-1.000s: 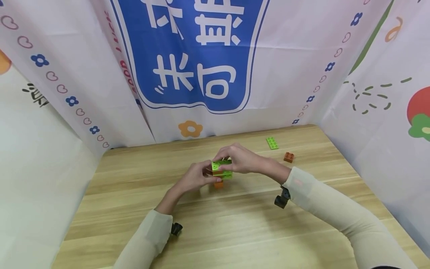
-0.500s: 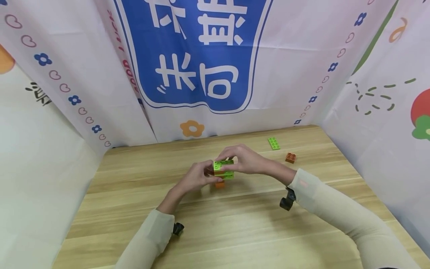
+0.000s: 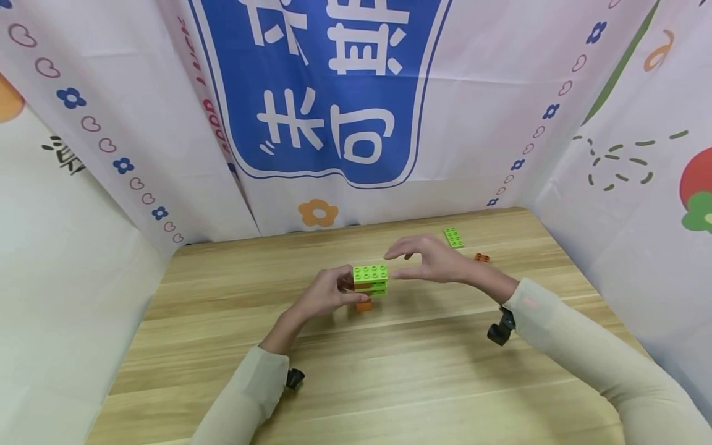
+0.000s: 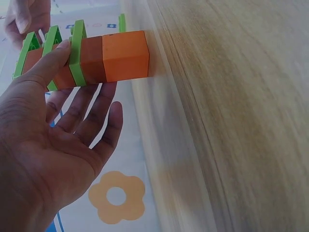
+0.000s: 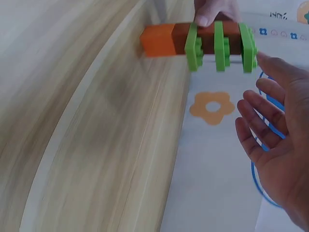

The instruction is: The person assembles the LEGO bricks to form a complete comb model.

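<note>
A tower of toy building bricks (image 3: 370, 273) stands upright on the wooden table. In the left wrist view its base is an orange brick (image 4: 126, 56), with brown bricks and thin green plates alternating above. A green studded plate (image 5: 248, 48) tops it, and the green plates overhang to one side. My left hand (image 3: 322, 293) holds the tower from the left, thumb on the near side and fingers behind. Just right of the tower, my right hand (image 3: 431, 259) is apart from it, fingers spread and holding nothing.
A loose green plate (image 3: 453, 238) lies at the back right of the table (image 3: 389, 383). Nearer sits a brown brick (image 3: 482, 258), partly hidden by the right wrist. A printed cloth (image 3: 467, 136) hangs behind the table, with more cloth at both sides.
My right hand has let go of the tower's top and moved right, exposing the top green plate. The left hand keeps its hold in the same place.
</note>
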{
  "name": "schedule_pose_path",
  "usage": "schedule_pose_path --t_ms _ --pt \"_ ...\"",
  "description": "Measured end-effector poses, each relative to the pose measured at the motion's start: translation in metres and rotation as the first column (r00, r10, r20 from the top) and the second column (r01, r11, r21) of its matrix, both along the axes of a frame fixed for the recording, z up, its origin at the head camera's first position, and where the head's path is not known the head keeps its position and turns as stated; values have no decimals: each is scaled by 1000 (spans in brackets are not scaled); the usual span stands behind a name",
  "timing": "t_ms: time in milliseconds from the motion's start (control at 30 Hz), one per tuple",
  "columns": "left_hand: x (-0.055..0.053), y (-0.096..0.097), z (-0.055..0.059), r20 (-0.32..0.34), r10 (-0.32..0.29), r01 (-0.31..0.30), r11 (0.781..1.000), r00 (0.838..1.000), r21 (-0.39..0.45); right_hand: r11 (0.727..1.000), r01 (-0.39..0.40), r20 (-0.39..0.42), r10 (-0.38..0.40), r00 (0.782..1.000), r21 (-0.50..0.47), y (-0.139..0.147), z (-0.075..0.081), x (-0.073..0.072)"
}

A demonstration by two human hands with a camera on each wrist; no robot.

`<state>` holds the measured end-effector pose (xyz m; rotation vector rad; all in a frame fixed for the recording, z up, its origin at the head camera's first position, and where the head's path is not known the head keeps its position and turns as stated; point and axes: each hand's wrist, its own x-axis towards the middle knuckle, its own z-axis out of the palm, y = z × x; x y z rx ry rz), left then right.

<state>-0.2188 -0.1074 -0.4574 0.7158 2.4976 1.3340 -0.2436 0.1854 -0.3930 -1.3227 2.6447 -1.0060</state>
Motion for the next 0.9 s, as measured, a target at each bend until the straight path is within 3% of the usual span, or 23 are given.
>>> schedule_pose_path --t_ms 300,900 --pt "0 -1 0 0 19 -19 1000 1000 -15 1000 -19 -16 20 1000 9 34 -13 -7" --pt "3 0 1 8 27 -27 1000 1000 -8 989 51 -13 -50 999 142 102 -20 -27"
